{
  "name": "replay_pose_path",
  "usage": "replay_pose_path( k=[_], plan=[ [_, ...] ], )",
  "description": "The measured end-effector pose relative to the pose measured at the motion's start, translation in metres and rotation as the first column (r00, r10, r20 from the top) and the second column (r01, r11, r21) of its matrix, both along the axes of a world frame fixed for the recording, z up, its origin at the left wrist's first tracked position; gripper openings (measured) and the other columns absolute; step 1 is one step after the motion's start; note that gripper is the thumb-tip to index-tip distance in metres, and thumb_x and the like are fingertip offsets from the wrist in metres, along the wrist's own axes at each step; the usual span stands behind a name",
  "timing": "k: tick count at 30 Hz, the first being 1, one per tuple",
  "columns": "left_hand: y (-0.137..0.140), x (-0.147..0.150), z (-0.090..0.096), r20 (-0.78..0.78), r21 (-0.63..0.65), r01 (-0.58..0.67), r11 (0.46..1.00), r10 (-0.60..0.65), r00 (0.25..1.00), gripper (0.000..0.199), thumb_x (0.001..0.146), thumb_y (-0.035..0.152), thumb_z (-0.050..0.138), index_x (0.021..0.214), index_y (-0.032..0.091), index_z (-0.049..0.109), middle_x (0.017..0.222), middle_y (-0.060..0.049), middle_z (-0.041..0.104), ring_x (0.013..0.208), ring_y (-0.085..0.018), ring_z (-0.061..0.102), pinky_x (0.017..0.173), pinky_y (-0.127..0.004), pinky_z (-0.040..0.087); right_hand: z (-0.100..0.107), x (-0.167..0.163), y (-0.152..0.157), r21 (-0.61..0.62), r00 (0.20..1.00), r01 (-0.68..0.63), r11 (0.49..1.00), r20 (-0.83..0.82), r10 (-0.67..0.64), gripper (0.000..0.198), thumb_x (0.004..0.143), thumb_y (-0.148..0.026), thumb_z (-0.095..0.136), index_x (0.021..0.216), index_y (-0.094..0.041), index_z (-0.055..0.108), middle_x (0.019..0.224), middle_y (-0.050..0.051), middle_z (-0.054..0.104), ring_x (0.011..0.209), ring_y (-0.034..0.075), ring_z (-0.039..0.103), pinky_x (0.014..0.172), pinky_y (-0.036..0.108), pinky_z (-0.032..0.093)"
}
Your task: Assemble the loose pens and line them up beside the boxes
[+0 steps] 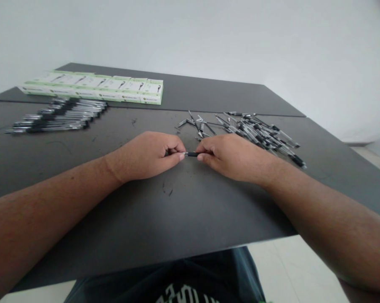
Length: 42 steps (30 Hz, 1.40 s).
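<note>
Between my two hands, just above the dark table, a pen lies level, its black grip showing in the gap. My left hand pinches its left end, near the clear and silver part. The other end sits in the closed fingertips of my right hand. Most of the pen is hidden by my fingers. Beyond my right hand is a loose heap of clear and black pen parts. A few small pen pieces lie just past my fingertips.
Rows of assembled-looking pens lie at the left. Behind them stands a line of white and green boxes printed with a pen-like picture. The grey table has dark scuffs, a seam across it, and a front edge close to my lap.
</note>
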<state>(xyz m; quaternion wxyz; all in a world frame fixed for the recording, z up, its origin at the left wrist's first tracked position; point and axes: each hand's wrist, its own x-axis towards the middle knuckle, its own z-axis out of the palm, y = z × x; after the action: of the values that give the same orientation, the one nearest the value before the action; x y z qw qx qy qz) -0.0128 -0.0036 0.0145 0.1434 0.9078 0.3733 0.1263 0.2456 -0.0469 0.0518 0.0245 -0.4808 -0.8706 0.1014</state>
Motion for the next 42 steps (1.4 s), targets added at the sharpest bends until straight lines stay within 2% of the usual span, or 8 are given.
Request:
replay_pose_path(
  k=[2,6,13,18,25,29,36,42],
  plan=[
    [0.0,0.0,0.0,-0.002,-0.007,0.002,1.0,-0.002,1.0,0.033,0.102,0.047,0.057,0.104,0.025,0.082,0.093,-0.002,0.084,0.086,-0.021,0.076,0.083,-0.032,0.05,0.0,0.0,0.0,-0.005,1.0,-0.022,1.0,0.004,0.022,0.031,0.117,-0.028,0.056,0.119,-0.02,0.085,0.115,0.01,0.089,0.105,0.026,0.079,0.09,0.035,0.051],
    [0.0,0.0,0.0,0.006,-0.003,0.007,1.0,-0.007,1.0,0.033,0.101,0.047,0.056,0.102,0.025,0.081,0.09,-0.003,0.083,0.082,-0.021,0.074,0.082,-0.033,0.049,0.0,0.0,0.0,-0.003,0.998,0.003,1.0,-0.067,-0.003,0.025,0.109,-0.029,0.071,0.129,-0.022,0.083,0.117,0.008,0.088,0.103,0.025,0.079,0.087,0.034,0.051],
    [0.0,0.0,-0.002,0.023,0.0,-0.003,1.0,0.003,1.0,0.035,0.102,0.047,0.057,0.111,0.026,0.082,0.097,-0.003,0.086,0.09,-0.022,0.078,0.086,-0.033,0.053,0.001,0.002,0.0,0.005,0.999,-0.01,1.0,-0.038,0.01,0.024,0.111,-0.028,0.064,0.121,-0.022,0.085,0.109,0.007,0.088,0.095,0.024,0.076,0.083,0.033,0.048],
    [0.003,-0.003,-0.008,0.165,-0.022,-0.12,0.993,0.122,0.979,0.051,0.099,0.048,0.061,0.14,0.023,0.077,0.102,-0.002,0.088,0.093,-0.023,0.081,0.09,-0.034,0.058,0.0,0.014,0.01,0.149,0.966,0.157,0.976,-0.227,-0.121,0.027,0.109,-0.034,0.063,0.122,-0.022,0.084,0.098,0.005,0.085,0.086,0.024,0.072,0.079,0.035,0.046],
    [0.008,-0.003,-0.01,0.087,0.047,-0.141,0.989,0.137,0.987,0.042,0.098,0.048,0.058,0.122,0.025,0.083,0.11,-0.005,0.089,0.102,-0.025,0.082,0.101,-0.037,0.062,-0.001,0.024,0.022,0.2,0.91,0.293,0.935,-0.358,-0.209,0.028,0.106,-0.036,0.062,0.117,-0.02,0.082,0.091,0.005,0.082,0.079,0.024,0.067,0.078,0.037,0.045],
    [0.008,-0.002,-0.01,0.045,0.071,-0.126,0.989,0.123,0.991,0.044,0.098,0.048,0.055,0.121,0.024,0.084,0.112,-0.005,0.089,0.103,-0.025,0.083,0.1,-0.037,0.063,0.002,0.023,0.022,0.199,0.933,0.304,0.932,-0.26,-0.249,0.027,0.105,-0.036,0.063,0.117,-0.021,0.082,0.09,0.005,0.082,0.077,0.024,0.068,0.077,0.037,0.044],
    [0.01,-0.005,-0.01,-0.004,0.085,-0.098,0.992,0.099,0.995,0.046,0.099,0.049,0.053,0.121,0.023,0.085,0.116,-0.006,0.09,0.108,-0.026,0.083,0.102,-0.037,0.063,0.01,0.031,0.026,0.025,0.967,0.189,0.982,0.167,-0.191,0.011,0.096,-0.028,0.07,0.102,-0.024,0.079,0.097,0.007,0.084,0.084,0.025,0.073,0.074,0.036,0.043],
    [0.011,-0.005,-0.011,-0.024,0.102,-0.072,0.992,0.075,0.997,0.047,0.099,0.049,0.051,0.119,0.023,0.085,0.117,-0.007,0.09,0.11,-0.027,0.083,0.1,-0.038,0.062,0.006,0.03,0.028,-0.022,0.956,0.159,0.987,0.255,-0.148,0.015,0.096,-0.027,0.07,0.107,-0.025,0.08,0.097,0.007,0.084,0.083,0.025,0.072,0.073,0.036,0.042]
  ],
)
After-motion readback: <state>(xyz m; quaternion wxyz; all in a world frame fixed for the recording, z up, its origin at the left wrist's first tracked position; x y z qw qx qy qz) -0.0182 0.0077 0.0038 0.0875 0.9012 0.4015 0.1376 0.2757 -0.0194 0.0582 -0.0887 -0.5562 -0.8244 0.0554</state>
